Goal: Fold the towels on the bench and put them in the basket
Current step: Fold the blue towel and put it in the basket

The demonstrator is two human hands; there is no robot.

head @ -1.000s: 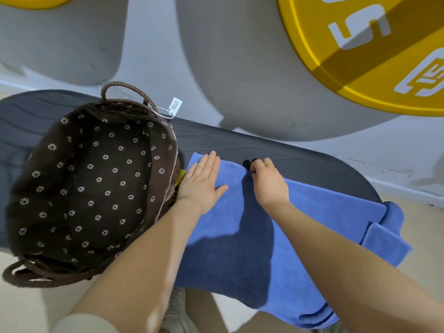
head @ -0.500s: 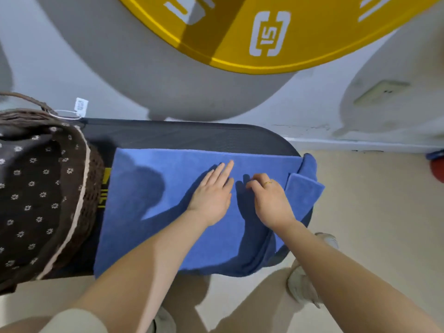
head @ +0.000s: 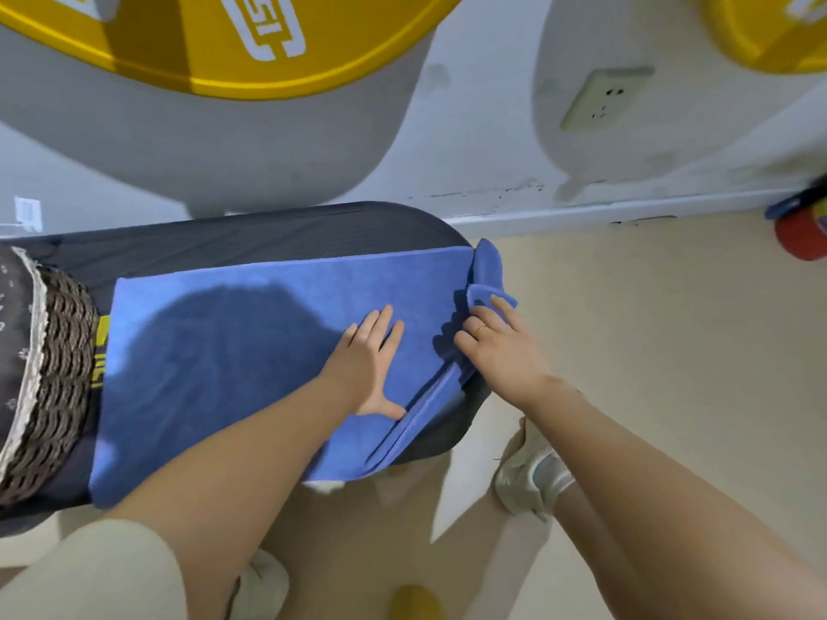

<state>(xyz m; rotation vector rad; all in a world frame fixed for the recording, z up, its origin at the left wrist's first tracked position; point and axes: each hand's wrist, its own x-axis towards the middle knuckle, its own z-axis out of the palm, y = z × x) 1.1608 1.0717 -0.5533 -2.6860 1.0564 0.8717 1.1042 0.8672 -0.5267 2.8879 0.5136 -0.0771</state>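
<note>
Towel [head: 232, 351] lies flat along the dark bench [head: 250, 234], blue, its right end bunched and hanging off the rounded end of the pad. Basket [head: 49, 364] sits at the left edge of view, touching or just beside the towel's left edge; only its woven wall and lining show.

Your left hand [head: 367, 364] lies palm down on the cloth near the right end, fingers straight and close together, thumb splayed toward you. Your right hand [head: 496, 346] is at the bunched end, fingers bent onto the loose folds; whether they pinch the cloth or only rest on it, you cannot tell from this view. A ring shows on one finger.

Step in hand, by judgement: gathering the right end to fold it over leftward.

Risks:
- The near edge already overhangs the bench. If the left hand lifts before the fold is laid, the hanging weight may drag the towel off toward the floor.
- The right end is creased in several layers. Folding it as it lies would likely trap wrinkles and give an uneven packet.
- If you catch only the top layer, the lower flap may stay hanging and the corners will not meet.
- A wide leftward sweep could nudge the basket, which stands at the bench's edge.
</note>
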